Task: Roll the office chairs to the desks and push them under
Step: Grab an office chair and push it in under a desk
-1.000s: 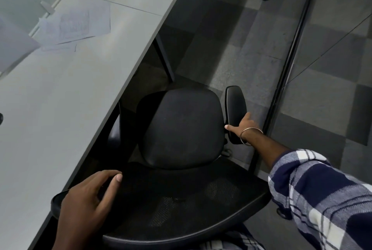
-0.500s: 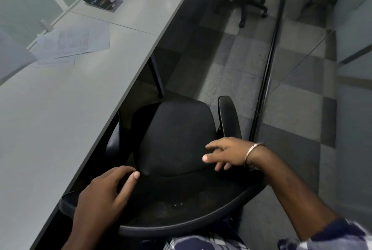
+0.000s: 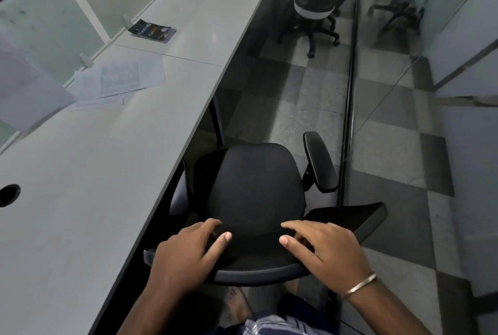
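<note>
Head view shows both hands on the top edge of the office chair [image 3: 256, 189] backrest: the left hand [image 3: 186, 256] and right hand [image 3: 323, 251] lie with fingers loosely curled over the rim, pressing rather than gripping tight. Ahead of the hands, the seat sits only partly beneath the counter [image 3: 80, 186] edge on the left. This looks like the push-under step; next, a steady shove leftward should tuck it in.
</note>
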The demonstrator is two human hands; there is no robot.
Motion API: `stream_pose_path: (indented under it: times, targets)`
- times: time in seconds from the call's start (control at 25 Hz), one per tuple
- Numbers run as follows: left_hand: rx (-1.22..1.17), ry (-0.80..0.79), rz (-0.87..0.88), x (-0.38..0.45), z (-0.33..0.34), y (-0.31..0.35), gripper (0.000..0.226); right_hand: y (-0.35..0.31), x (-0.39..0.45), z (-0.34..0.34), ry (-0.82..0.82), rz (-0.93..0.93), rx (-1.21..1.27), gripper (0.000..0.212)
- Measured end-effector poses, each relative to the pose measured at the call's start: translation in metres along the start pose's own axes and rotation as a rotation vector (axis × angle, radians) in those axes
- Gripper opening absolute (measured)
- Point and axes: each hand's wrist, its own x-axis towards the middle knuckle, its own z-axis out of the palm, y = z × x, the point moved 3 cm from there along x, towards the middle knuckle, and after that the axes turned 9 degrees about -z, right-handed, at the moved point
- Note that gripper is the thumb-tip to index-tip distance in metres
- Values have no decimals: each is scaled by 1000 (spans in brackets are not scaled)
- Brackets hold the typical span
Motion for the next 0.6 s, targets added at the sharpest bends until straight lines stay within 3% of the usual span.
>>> stream_pose_path:
  times: [0.2,0.4,0.6]
  targets:
    - [-6,90,20,-8,-7,-20,59,-7,8,14,471,46,-67,31]
    - [4,65,60,0,-10,-8,60,22,32,2,580,-55,-3,30]
    - [-24,77,47,0,1,21,63,63,65,-23,552,-175,81,29]
